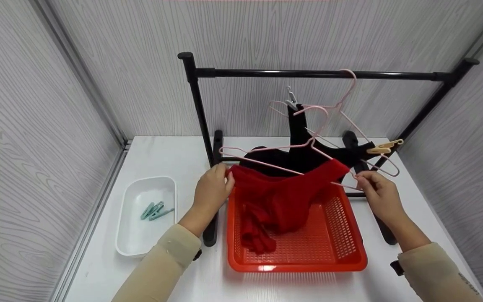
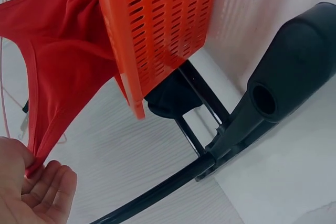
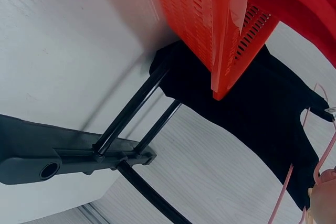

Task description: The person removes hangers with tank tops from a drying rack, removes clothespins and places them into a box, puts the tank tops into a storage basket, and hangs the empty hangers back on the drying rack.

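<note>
In the head view my left hand (image 1: 213, 186) pinches one shoulder of a red garment (image 1: 292, 193), likely a tank top, whose lower part lies in the red plastic basket (image 1: 298, 268). The left wrist view also shows that red strap (image 2: 44, 124) between thumb and fingers. The garment's other strap sits over the right arm of a pink hanger (image 1: 275, 147). My right hand (image 1: 380, 195) grips that hanger near its right end. Its left arm is bare, above the cloth. Behind it, a black garment (image 1: 298, 130) hangs on another pink hanger (image 1: 352, 121).
A black clothes rack (image 1: 266, 74) stands behind the basket. A grey clothespin (image 1: 292, 98) and a yellow clothespin (image 1: 386, 147) clip the black garment's straps. At left, a white tray (image 1: 125, 218) holds several green clothespins (image 1: 153, 211).
</note>
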Tool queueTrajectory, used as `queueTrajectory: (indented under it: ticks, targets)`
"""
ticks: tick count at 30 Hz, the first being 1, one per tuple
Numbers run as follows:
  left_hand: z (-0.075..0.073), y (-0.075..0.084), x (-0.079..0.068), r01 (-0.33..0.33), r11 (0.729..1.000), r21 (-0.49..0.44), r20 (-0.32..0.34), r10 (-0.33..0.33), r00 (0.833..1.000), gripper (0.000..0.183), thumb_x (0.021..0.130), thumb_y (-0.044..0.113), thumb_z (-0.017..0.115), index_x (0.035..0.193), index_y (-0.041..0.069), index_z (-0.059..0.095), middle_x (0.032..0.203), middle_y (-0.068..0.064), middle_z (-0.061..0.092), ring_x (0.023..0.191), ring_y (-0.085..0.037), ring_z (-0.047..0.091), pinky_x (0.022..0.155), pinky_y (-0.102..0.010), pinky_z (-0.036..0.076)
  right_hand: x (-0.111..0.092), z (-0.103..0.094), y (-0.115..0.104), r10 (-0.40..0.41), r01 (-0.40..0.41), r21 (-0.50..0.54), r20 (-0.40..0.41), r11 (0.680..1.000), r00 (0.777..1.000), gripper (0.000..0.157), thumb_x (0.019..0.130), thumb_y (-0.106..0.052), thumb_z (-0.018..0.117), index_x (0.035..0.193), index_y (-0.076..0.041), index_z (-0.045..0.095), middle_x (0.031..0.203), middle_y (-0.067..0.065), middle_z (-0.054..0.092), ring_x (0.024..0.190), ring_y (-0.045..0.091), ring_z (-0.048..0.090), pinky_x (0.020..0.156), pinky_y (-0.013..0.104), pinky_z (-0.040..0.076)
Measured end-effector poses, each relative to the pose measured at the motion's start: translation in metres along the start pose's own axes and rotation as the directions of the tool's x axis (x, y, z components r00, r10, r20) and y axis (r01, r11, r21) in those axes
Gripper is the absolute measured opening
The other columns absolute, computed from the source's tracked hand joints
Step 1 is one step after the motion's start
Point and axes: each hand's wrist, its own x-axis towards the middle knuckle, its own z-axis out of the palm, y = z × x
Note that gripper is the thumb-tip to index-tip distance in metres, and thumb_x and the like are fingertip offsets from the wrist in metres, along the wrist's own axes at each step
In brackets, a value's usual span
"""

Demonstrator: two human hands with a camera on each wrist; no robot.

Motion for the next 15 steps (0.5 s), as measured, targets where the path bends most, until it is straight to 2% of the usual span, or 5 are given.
queueTrajectory:
  ticks: [5, 8, 12, 15]
  targets:
    - [0.004, 0.005, -0.005, -0.01, 1.0, -0.003, 0.057, 0.01, 0.998, 0.009, 0.095, 0.013, 0.061, 0.093, 0.005, 0.062, 0.081, -0.01, 0.065, 0.07, -0.023, 0.064, 0.068, -0.035, 0.058, 0.0, 0.003, -0.003, 0.023, -0.023, -0.017, -0.012, 1.0, 1.0, 0.009, 0.096, 0.007, 0.059, 0.099, 0.006, 0.068, 0.077, 0.015, 0.061, 0.065, 0.007, 0.049, 0.056, 0.012, 0.039]
    - [0.008, 0.007, -0.007, -0.026, 1.0, -0.01, 0.08, 0.026, 0.996, 0.009, 0.095, 0.014, 0.062, 0.094, 0.005, 0.062, 0.081, -0.009, 0.065, 0.071, -0.024, 0.065, 0.069, -0.036, 0.059, 0.0, 0.003, -0.015, 0.026, -0.026, -0.016, -0.011, 1.0, 1.0, 0.009, 0.095, 0.008, 0.058, 0.098, 0.009, 0.067, 0.076, 0.018, 0.06, 0.065, 0.007, 0.049, 0.056, 0.012, 0.038]
    - [0.015, 0.01, -0.01, -0.057, 0.998, -0.029, 0.093, 0.06, 0.994, 0.009, 0.095, 0.013, 0.061, 0.093, 0.004, 0.063, 0.082, -0.009, 0.065, 0.073, -0.025, 0.066, 0.069, -0.037, 0.058, -0.001, 0.002, -0.031, 0.006, -0.006, -0.003, 0.004, 1.0, 1.0, 0.009, 0.096, 0.009, 0.057, 0.098, 0.01, 0.066, 0.077, 0.019, 0.059, 0.065, 0.007, 0.049, 0.057, 0.011, 0.039]
    - [0.02, 0.012, -0.012, -0.083, 0.996, -0.038, 0.092, 0.086, 0.992, 0.008, 0.094, 0.012, 0.062, 0.093, 0.004, 0.063, 0.082, -0.009, 0.065, 0.073, -0.026, 0.066, 0.069, -0.038, 0.057, -0.001, 0.002, -0.032, -0.003, 0.003, 0.003, 0.009, 1.0, 1.0, 0.01, 0.096, 0.01, 0.057, 0.098, 0.009, 0.066, 0.077, 0.02, 0.059, 0.064, 0.008, 0.049, 0.057, 0.011, 0.039]
